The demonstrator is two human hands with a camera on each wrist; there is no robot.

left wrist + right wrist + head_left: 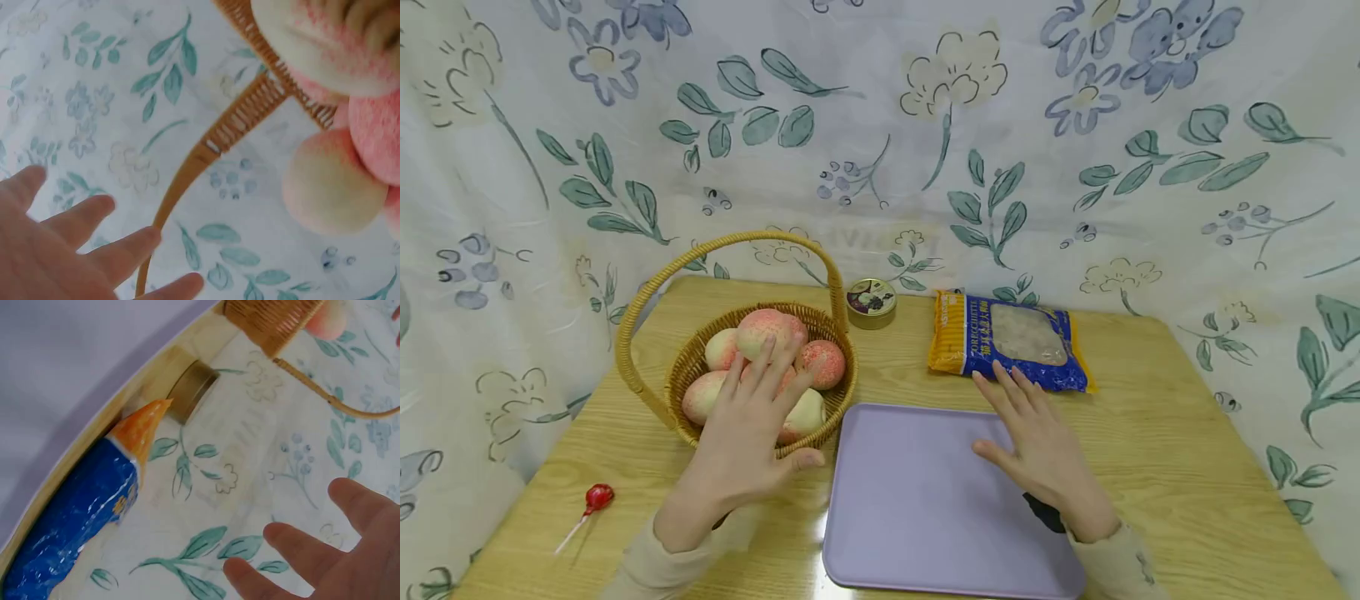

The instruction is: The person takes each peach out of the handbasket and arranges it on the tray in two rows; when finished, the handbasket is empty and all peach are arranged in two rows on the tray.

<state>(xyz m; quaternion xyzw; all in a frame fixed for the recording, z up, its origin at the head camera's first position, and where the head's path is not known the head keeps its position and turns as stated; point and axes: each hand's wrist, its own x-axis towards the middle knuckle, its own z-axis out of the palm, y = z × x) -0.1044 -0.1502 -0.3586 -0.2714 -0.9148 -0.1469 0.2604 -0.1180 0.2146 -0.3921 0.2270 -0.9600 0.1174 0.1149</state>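
My left hand (747, 433) is held with fingers spread, overlapping the front of a wicker basket (842, 379) in the head view. Several pink and cream peaches (763, 332) fill the basket, some of them hidden behind the fingers. My right hand (1036, 437), its fingers straight and apart, hovers over the right part of a lilac tray (917, 500). Beyond its fingertips lies a blue and orange bag of orecchiette pasta (1018, 337). Neither hand holds anything. In the left wrist view the fingers (128, 250) show beside the basket's arched handle (181, 175).
A small round tin (871, 304) stands at the back of the wooden table (1187, 467), between basket and pasta bag. At the front left lies a red lollipop (598, 497) on a white stick. A floral curtain (880, 125) hangs behind the table and along its sides.
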